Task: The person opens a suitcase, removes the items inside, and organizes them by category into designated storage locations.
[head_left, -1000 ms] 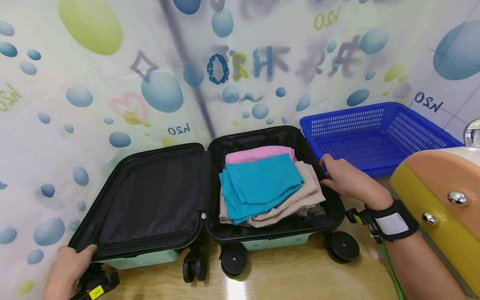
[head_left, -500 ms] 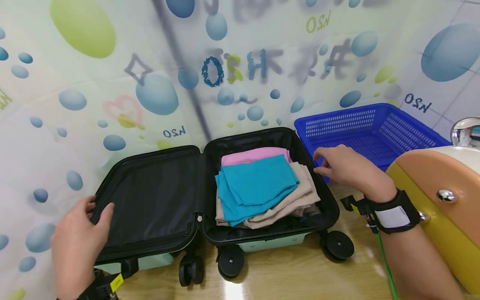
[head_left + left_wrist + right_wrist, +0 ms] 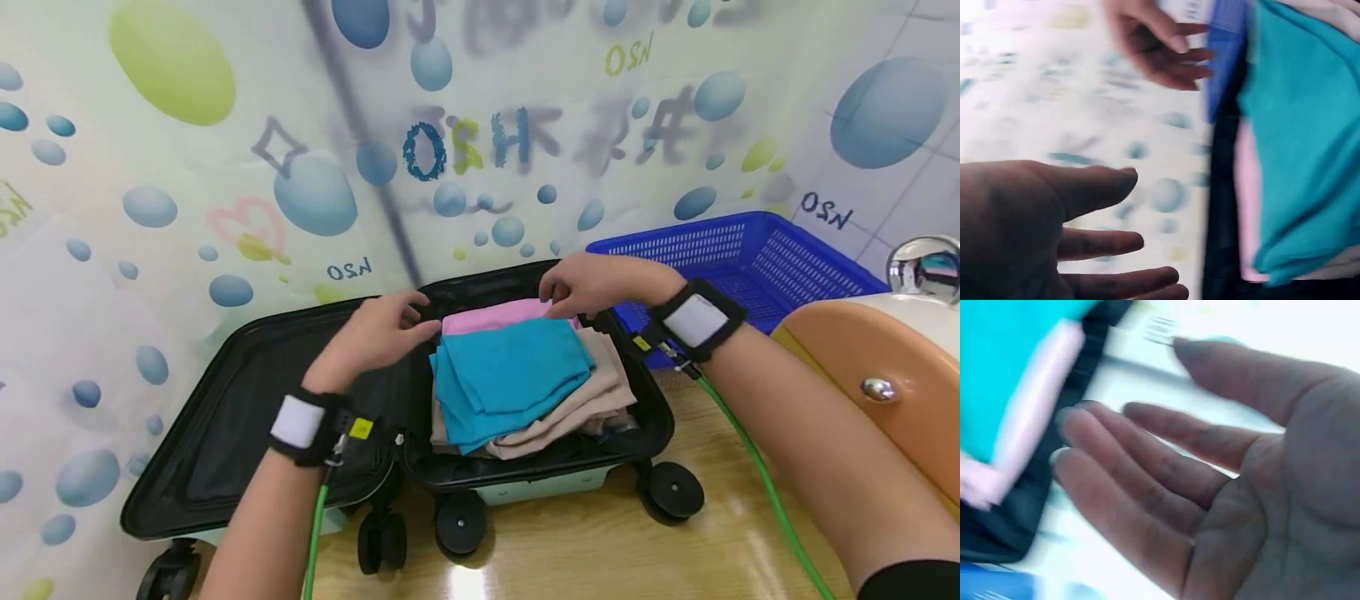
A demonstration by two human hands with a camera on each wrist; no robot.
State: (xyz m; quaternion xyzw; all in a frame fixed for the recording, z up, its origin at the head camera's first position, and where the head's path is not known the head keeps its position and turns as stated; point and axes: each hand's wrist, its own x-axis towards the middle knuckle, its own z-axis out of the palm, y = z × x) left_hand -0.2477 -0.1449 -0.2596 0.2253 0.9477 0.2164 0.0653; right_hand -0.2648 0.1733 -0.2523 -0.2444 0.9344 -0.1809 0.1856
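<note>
An open suitcase (image 3: 420,392) with a black lining and pale green shell lies on the wooden table. Its right half holds a stack of folded cloth: pink (image 3: 491,317) at the back, bright blue (image 3: 517,367) on top, beige (image 3: 611,375) beneath. My left hand (image 3: 378,329) hovers at the stack's left back corner, fingers relaxed and thumb apart. Over the back right corner hangs my right hand (image 3: 588,283), its fingers loosely bent near the pink cloth. In both wrist views the palms are bare, with nothing between the fingers (image 3: 1116,187).
A blue plastic basket (image 3: 810,250) stands behind the suitcase on the right. An orange and yellow piece (image 3: 885,358) with metal knobs fills the right side. Black wheels (image 3: 461,525) stick out from the suitcase's front. A printed sheet (image 3: 450,125) hangs behind everything.
My left hand has left the edge of the suitcase's left half and come right to the cloth stack. My right hand has moved left from the suitcase's right rim to above the stack's back.
</note>
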